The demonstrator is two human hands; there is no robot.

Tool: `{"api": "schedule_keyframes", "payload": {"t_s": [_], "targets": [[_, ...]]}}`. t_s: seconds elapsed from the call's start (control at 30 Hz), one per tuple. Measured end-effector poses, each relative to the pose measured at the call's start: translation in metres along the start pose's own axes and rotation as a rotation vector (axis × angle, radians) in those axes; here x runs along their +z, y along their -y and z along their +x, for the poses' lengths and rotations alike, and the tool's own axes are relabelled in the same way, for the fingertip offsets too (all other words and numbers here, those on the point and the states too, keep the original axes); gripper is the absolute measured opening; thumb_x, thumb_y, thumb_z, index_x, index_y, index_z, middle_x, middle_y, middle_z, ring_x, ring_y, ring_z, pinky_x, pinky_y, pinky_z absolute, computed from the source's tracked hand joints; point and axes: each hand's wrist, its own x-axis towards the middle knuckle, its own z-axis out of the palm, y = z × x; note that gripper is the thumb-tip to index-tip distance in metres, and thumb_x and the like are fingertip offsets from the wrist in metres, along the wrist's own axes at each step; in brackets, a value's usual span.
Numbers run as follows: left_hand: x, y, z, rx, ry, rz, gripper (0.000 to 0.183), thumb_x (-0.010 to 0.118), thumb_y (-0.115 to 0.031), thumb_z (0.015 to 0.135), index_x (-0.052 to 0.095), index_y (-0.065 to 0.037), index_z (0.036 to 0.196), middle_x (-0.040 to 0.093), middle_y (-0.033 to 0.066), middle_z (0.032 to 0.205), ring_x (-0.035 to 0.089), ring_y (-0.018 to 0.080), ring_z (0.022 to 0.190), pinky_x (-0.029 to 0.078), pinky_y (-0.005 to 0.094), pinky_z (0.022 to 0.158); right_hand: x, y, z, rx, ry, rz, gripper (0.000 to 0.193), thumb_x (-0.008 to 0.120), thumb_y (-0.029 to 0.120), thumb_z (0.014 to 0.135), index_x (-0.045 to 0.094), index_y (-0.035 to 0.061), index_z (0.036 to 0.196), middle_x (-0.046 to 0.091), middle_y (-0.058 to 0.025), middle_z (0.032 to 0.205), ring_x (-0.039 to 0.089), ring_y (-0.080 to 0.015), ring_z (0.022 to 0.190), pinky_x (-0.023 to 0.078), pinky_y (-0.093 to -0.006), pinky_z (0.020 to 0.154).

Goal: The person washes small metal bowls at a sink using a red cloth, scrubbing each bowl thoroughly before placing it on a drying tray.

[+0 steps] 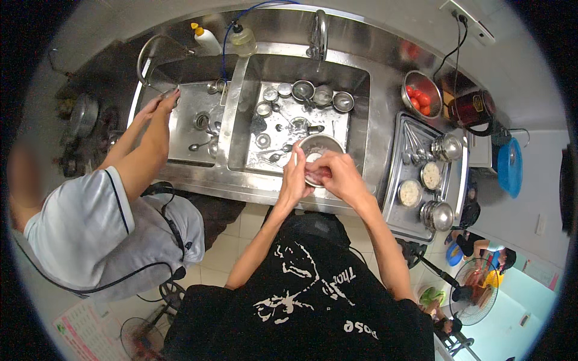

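My left hand [294, 178] grips the side of a round metal bowl [327, 139], which is tilted over the front edge of the right sink basin [236, 135]. My right hand [341, 175] reaches into the bowl with its fingers curled. Whatever those fingers hold, if anything, is hidden. Beyond the bowl, several small metal bowls [303, 90] stand along the back of the basin. Spoons [276, 157] and a dark scrubber [257, 124] lie on the wet bottom.
On my right, a metal tray [415, 171] carries spoons, stacked bowls [436, 215] and two pale-filled bowls. Behind it sits a bowl of tomatoes [425, 101]. A person [90, 210] on my left works at the left basin [186, 120]. A faucet [319, 33] rises behind the sink.
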Motion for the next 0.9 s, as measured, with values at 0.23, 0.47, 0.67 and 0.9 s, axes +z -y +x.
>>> {"api": "schedule_keyframes", "payload": {"t_s": [0.23,0.47,0.67,0.9], "targets": [[-0.004,0.012,0.003,-0.014,-0.008,-0.090,0.064,0.025,-0.060,0.106,0.036,-0.010,0.145,0.062,0.0077,0.086,0.059,0.0133,0.058,0.041,0.0232,0.033,0.019,0.016,0.004,0.175,-0.157,-0.082,0.019,0.070,-0.001,0.076,0.070,0.0036,0.095,0.066,-0.0168,0.088,0.068,-0.0349,0.077,0.054,-0.0429,0.069],[0.008,-0.001,-0.008,0.068,-0.067,-0.005,0.075,0.022,-0.062,0.105,0.028,-0.005,0.153,0.056,0.0167,0.127,0.059,0.0249,0.106,0.051,0.0346,0.089,0.033,0.022,0.029,0.122,-0.740,-0.002,0.013,0.075,0.004,0.079,0.069,0.0008,0.090,0.064,-0.0115,0.083,0.061,-0.0224,0.065,0.048,-0.0330,0.061],[-0.002,0.004,-0.001,-0.065,0.022,-0.233,0.074,0.026,-0.062,0.105,0.032,-0.003,0.150,0.050,0.0139,0.138,0.050,0.0210,0.124,0.044,0.0336,0.103,0.005,0.037,0.014,0.195,-0.146,0.153,0.015,0.071,0.010,0.083,0.068,-0.0030,0.089,0.065,-0.0147,0.083,0.067,-0.0276,0.076,0.052,-0.0372,0.068],[-0.003,0.003,-0.003,0.066,0.125,0.013,0.066,0.033,-0.056,0.106,0.041,-0.004,0.146,0.064,0.0104,0.105,0.064,0.0128,0.078,0.054,0.0255,0.058,-0.029,0.037,-0.019,-0.070,0.024,-0.627,0.013,0.072,0.006,0.075,0.069,0.0029,0.087,0.061,-0.0100,0.096,0.060,-0.0275,0.092,0.054,-0.0387,0.075]]}}
